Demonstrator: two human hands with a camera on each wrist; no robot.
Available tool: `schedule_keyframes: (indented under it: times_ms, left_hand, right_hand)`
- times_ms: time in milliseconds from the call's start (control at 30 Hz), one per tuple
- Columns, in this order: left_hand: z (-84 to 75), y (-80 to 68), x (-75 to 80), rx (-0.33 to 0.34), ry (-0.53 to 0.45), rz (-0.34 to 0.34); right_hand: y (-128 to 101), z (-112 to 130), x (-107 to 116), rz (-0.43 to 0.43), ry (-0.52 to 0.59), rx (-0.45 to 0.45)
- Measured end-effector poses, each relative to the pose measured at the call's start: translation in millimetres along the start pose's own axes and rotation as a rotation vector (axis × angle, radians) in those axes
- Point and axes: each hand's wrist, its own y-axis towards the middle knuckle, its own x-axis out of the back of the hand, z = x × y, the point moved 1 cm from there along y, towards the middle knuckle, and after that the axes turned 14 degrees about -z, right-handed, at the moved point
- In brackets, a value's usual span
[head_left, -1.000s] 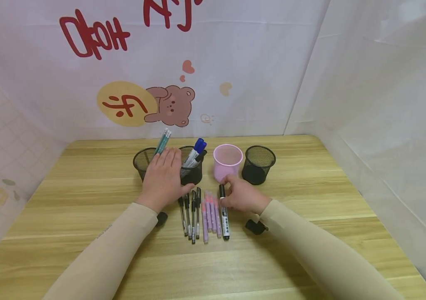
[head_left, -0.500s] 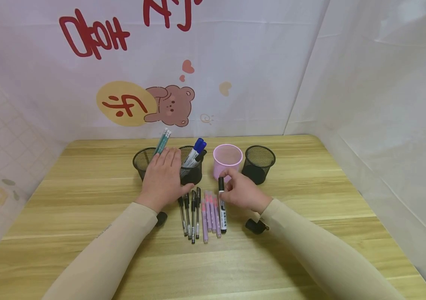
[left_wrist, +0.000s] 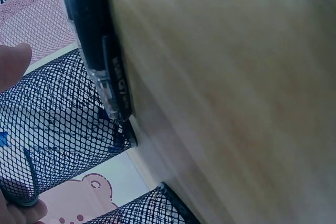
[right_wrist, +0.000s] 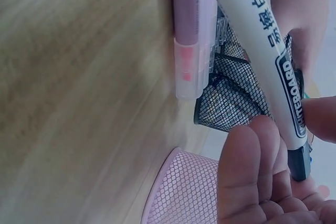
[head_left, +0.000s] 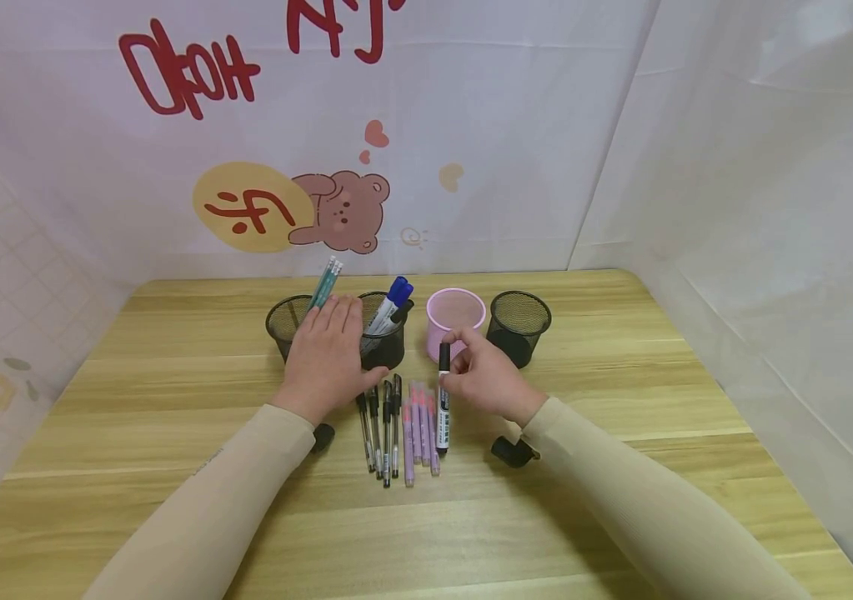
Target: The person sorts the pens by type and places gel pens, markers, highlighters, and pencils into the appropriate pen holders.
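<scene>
A white whiteboard marker with a black cap is pinched near its cap by the thumb and fingers of my right hand. In the right wrist view the marker slants above the tabletop, past the purple highlighters. My left hand lies with extended fingers over the two left black mesh pen cups. Its fingertips show right at the rim of the second mesh cup in the left wrist view. That cup holds blue-capped markers and a black-capped one.
Green pencils stand in the leftmost mesh cup. A pink mesh cup and another black mesh cup complete the row. Several black gel pens and purple highlighters lie side by side on the wooden table.
My right hand has lifted the marker off the table, moving it toward the pink cup and slightly left. The left hand has stayed still.
</scene>
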Motion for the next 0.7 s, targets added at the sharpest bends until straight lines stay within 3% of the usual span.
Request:
schedule_keyframes:
  times_ms: [467,700]
  left_hand:
    - [-0.6,-1.2,-0.3,-0.003,0.008,0.01]
    - [0.1,-1.2,-1.1,-0.002,0.008,0.005]
  right_hand:
    - [-0.8,4.0,0.3,-0.061,0.16,0.035]
    - [1.8,5.8,-1.8,-0.146,0.246,0.027]
